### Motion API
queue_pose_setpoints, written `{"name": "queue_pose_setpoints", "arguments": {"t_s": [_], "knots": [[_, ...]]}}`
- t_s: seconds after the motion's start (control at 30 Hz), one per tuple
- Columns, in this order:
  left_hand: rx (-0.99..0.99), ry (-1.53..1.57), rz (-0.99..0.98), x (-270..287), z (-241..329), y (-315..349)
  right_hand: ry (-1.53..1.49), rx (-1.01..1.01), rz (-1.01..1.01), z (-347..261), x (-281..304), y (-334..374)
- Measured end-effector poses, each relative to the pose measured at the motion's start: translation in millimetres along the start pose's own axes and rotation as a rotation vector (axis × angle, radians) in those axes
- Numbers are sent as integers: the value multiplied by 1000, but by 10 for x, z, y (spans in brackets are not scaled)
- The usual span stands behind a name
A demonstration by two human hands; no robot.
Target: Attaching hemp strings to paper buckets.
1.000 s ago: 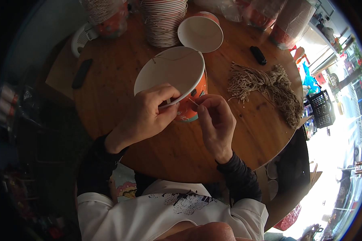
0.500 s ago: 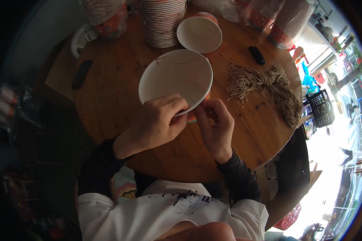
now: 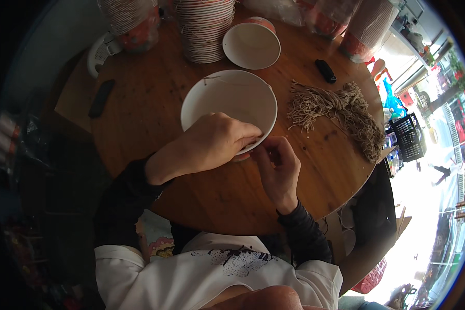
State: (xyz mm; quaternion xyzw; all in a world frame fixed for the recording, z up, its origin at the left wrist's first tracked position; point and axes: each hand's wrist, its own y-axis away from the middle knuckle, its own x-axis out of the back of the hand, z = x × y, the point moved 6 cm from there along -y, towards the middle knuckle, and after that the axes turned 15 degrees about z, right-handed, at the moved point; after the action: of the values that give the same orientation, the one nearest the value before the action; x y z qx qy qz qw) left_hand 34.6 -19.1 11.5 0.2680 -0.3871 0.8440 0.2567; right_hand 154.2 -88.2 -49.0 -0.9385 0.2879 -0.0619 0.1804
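A white-lined paper bucket with an orange-red outside is tilted toward me in front of my hands. A thin brown string crosses the far part of its inside, close to the rim. My left hand reaches over the near rim, its fingers pressed together against the inner wall at the lower right. Whatever those fingertips pinch is hidden. Just outside that same stretch of rim, my right hand has thumb and fingers curled together, touching the bucket; their tips are partly covered by the rim.
A bundle of brown strings lies to the right on the round wooden table, near a small black object. Behind the bucket stand another paper bucket and a tall bucket stack. A dark flat object lies left.
My left hand has shifted right along the rim, its fingers now further over the inner wall. The bucket sits slightly lower and further right in view; my right hand stays at the rim.
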Motion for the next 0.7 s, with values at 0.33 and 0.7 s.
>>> {"name": "queue_pose_setpoints", "arguments": {"t_s": [0.33,0.7], "knots": [[93,107,-109,-52,-42,7,61,-2,-77,-38,115,-97],[-285,-217,135,230,167,-70,254,0,-266,-272,35,-284]]}}
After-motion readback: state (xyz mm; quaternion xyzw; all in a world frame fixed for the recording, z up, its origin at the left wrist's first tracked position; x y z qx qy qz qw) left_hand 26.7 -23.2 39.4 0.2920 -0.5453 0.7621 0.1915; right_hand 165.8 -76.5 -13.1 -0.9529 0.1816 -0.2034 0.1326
